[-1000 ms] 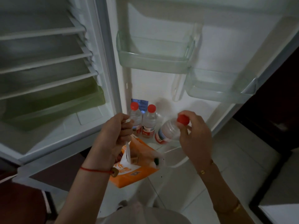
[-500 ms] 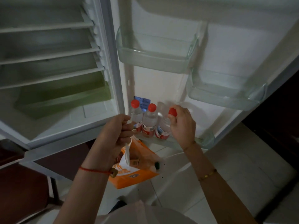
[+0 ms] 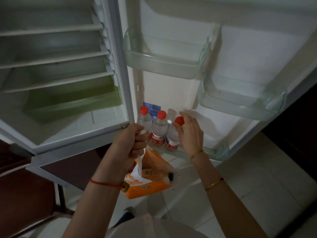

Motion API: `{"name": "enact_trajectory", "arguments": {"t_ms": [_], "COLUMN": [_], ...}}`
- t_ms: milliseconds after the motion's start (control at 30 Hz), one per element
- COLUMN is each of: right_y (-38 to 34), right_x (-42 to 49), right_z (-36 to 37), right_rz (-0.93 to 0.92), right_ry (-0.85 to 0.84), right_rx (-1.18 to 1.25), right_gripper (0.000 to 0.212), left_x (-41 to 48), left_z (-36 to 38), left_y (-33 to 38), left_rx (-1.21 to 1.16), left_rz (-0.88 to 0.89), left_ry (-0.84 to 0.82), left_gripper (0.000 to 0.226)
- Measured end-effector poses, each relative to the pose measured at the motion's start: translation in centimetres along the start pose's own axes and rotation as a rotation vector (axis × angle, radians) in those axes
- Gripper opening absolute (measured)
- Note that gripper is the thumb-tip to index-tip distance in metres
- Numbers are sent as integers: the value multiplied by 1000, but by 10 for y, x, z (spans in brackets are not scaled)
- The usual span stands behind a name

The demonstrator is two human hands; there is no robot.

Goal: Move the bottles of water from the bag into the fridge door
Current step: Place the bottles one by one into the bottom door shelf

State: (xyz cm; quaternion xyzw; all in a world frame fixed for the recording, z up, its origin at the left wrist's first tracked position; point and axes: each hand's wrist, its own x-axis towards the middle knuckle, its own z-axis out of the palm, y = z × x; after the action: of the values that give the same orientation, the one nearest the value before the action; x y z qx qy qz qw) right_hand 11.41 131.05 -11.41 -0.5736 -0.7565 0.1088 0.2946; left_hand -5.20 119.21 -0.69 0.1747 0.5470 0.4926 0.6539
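Three clear water bottles with red caps stand side by side in the bottom shelf (image 3: 221, 151) of the open fridge door: the left bottle (image 3: 145, 117), the middle bottle (image 3: 160, 127) and the right bottle (image 3: 172, 136). My right hand (image 3: 189, 133) grips the right bottle at its cap and neck, and that bottle leans slightly. An orange and white bag (image 3: 149, 179) hangs in front of the door, held up by its handles in my left hand (image 3: 132, 141). Its mouth is open; what lies inside is hard to make out.
Two clear door bins hang above, one at upper middle (image 3: 164, 64) and one lower on the right (image 3: 240, 107). The fridge body on the left has bare shelves and a green drawer (image 3: 72, 100). Pale tiled floor lies below; dark furniture stands at both sides.
My right hand carried the third bottle from mid-air into the bottom door shelf beside the other two. The left hand kept the bag still.
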Motion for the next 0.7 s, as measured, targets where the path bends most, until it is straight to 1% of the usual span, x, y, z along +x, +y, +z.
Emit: {"name": "enact_trajectory", "arguments": {"t_ms": [67, 100, 133, 167, 200, 233, 267, 333, 400, 467, 500, 567, 633, 700], "right_y": [4, 7, 10, 16, 22, 30, 40, 58, 68, 69, 68, 70, 73, 75], "right_x": [-9, -17, -26, -38, -50, -63, -74, -94, -107, -116, -120, -127, -133, -137], "right_z": [0, 0, 1, 4, 7, 13, 20, 38, 51, 54, 55, 57, 58, 57], "right_rz": [45, 71, 94, 110, 122, 144, 181, 272, 252, 214, 213, 273, 298, 286], "right_ry": [37, 96, 168, 223, 234, 186, 83, -247, -571, -774, -841, -917, -946, -949], "right_rx": [123, 180, 208, 201, 178, 160, 151, 104, -27, -87, -79, 3, 54, 56], "right_gripper": [66, 67, 61, 51, 37, 26, 21, 19, 24, 38, 46, 46, 49, 51], "left_x": [-2, -4, -5, -6, -7, -9, -10, -13, -15, -18, -18, -20, -22, -23], "left_z": [4, 6, 7, 9, 10, 12, 14, 18, 21, 23, 24, 25, 26, 27], "left_y": [-1, -2, -3, -5, -7, -8, -10, -13, -16, -18, -19, -22, -23, -24], "left_rx": [20, 25, 29, 33, 33, 31, 29, 33, 37, 25, 17, 20, 42, 42], "left_rz": [2, 3, 7, 16, 26, 35, 38, 40, 44, 45, 48, 55, 63, 65], "left_ry": [-17, -21, -19, -15, -14, -19, -22, -20, -17, -29, -36, -33, -24, -19], "left_gripper": [27, 27, 28, 29, 28, 26, 24, 23, 21, 21, 22, 22, 20, 22]}}
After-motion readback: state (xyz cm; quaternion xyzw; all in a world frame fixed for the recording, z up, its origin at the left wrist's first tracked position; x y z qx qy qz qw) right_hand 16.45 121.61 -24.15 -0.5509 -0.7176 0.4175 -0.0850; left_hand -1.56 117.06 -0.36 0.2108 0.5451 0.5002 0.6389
